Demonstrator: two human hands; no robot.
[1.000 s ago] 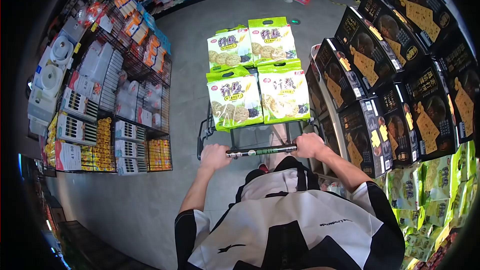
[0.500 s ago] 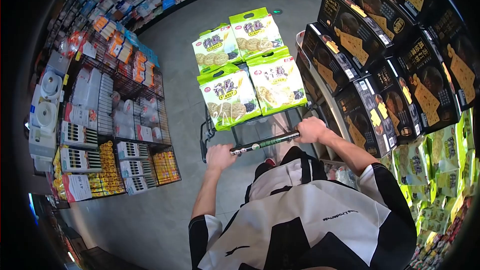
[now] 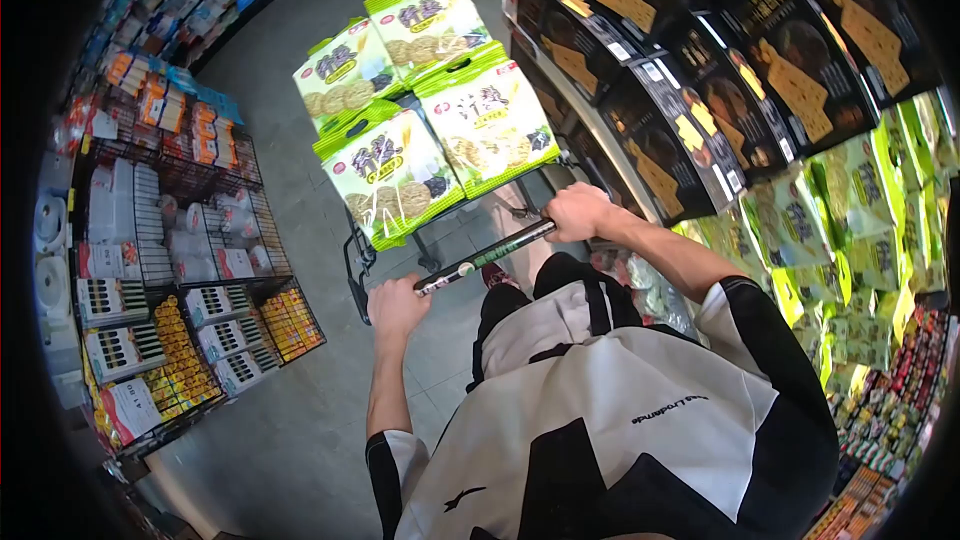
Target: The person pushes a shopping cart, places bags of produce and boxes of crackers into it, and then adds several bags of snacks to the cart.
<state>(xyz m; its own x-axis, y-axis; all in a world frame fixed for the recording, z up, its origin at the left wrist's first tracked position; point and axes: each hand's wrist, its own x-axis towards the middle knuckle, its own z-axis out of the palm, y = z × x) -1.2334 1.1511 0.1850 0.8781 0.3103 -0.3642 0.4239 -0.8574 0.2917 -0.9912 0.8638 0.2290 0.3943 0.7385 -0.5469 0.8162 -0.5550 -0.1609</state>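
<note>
My left hand (image 3: 398, 302) is closed round the left end of a dark cart handle (image 3: 486, 257) with a green and white label. Round its right end, my right hand (image 3: 578, 212) is closed too. Ahead of the handle, large green and white snack bags lie in the cart in two rows. The near left bag (image 3: 388, 172) and near right bag (image 3: 486, 120) are closest to my hands. Behind them are the far left bag (image 3: 343, 75) and the far right bag (image 3: 428, 25).
Wire baskets (image 3: 190, 190) with packaged goods stand at the left. Black snack boxes (image 3: 690, 130) are stacked at the right, close beside the cart, above green snack bags (image 3: 800, 220). Grey floor (image 3: 300, 130) lies between the cart and the baskets.
The cart, its bags and both hands have shifted left and up in view, and the handle is tilted more. The boxes and baskets have also shifted left. Both hands keep their hold.
</note>
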